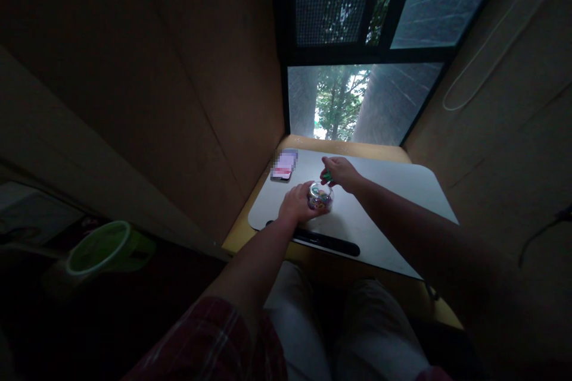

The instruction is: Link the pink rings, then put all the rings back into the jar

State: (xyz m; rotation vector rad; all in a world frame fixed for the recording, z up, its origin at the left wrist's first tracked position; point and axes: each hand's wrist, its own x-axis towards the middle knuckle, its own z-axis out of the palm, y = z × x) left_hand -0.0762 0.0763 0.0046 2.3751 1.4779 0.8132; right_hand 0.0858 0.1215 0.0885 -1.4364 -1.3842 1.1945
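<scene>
A small clear jar (320,195) with several colourful little pieces inside stands on the white tabletop (384,214). My left hand (298,202) is wrapped round its left side and front. Just above the jar's rim, at the upper right, my right hand (340,172) pinches a small green piece (328,176). The piece is too small and dark for me to make out its exact kind. My right fingertips hide part of it.
A phone (285,165) with a lit, blurred screen lies at the table's far left corner. A black strip (328,242) runs along the near edge. Wooden walls flank the table, with a window (342,101) behind. A green bin (107,250) is at lower left.
</scene>
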